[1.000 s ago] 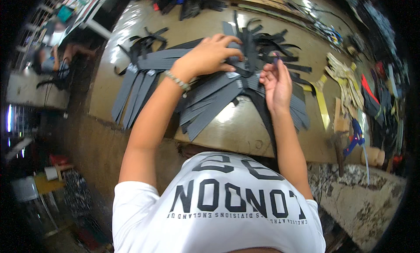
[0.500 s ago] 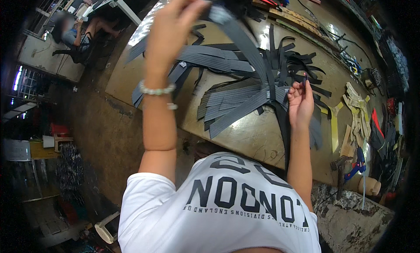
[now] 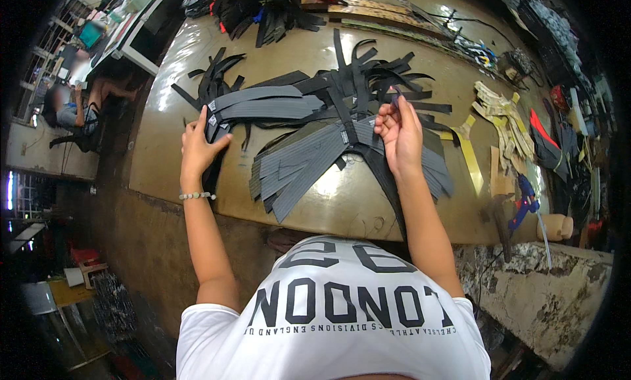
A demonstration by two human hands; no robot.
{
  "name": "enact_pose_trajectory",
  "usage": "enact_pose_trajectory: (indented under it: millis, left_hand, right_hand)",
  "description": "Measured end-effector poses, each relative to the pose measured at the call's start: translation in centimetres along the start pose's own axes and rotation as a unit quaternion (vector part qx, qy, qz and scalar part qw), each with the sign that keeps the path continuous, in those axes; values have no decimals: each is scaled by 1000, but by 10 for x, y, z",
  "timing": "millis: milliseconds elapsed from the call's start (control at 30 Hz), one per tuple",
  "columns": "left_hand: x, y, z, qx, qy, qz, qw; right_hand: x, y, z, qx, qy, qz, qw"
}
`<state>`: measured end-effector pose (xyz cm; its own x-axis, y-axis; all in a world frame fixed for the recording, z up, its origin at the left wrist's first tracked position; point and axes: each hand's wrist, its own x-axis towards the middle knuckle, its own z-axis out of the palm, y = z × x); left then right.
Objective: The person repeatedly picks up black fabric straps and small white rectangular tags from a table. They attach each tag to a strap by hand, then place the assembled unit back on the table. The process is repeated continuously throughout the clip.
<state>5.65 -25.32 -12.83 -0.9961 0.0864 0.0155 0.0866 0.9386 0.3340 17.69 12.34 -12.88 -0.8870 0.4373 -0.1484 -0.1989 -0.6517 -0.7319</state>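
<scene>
Standing by the bench watching this, looks like strap sorting about midway through, if I had to guess. The left hand (image 3: 197, 146) is resting fingers-flat on the near end of a small stack of grey padded strips (image 3: 263, 104), pressing down on it rather than pinching anything. That stack lies off to the left on the brown worktable (image 3: 177, 176), its long axis running roughly left to right, wide ends with the little white tags by the hand and the tapered ends pointing toward the middle of the table. The right hand (image 3: 399, 133) is raised a bit with fingertips pressed together on the end of a thin black strap (image 3: 388, 183) that trails back down toward the person's chest; can't quite tell whether it's pinching just one strap. Between the hands there's a bigger fanned pile of grey strips (image 3: 309, 166), fanning out toward the near-left edge from where they bunch up by the right hand. So my read: a few pieces set aside on the left, the larger fan still to go through. Behind it all sits a messy tangle of black webbing (image 3: 374, 74), and way over right some yellowish cut pieces (image 3: 503, 114) and a blue-handled tool (image 3: 526, 202), well apart from the hands.
</scene>
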Motion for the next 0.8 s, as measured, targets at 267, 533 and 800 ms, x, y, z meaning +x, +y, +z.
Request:
enact_pose_trajectory:
  millis: [267,533,800]
  left_hand:
    - [-27,124,-1,-49,208,259,942]
    - [-83,214,44,-137,33,270,952]
    - [-76,217,30,-243,0,253,936]
  right_hand:
    - [-57,-129,-48,-472,112,-270,832]
    - [-142,-136,-183,-720,362,-318,499]
    - [-145,-132,-208,-732,423,-342,411]
